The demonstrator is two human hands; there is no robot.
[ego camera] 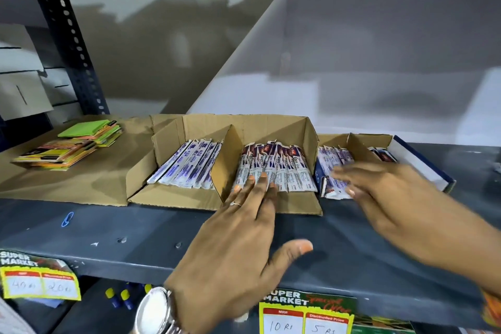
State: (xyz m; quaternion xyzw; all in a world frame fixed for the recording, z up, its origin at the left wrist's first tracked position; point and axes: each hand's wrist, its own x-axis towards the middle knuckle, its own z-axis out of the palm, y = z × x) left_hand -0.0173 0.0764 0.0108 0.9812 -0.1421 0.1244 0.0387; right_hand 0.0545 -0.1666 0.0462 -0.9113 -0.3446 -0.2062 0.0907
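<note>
Bare hands, jewellery on the left.
Left hand: thin ring, silver metal-link watch at wrist. Right hand: orange patterned cuff at wrist, partly out of frame.

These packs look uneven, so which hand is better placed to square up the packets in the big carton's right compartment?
The left hand: its straight fingers touch the near ends of those packets, while the right hand is over the smaller box beside it.

hands: 2 | cardboard boxes: 2 | price labels: 2 | paper clip: 1 | wristwatch: 1
</note>
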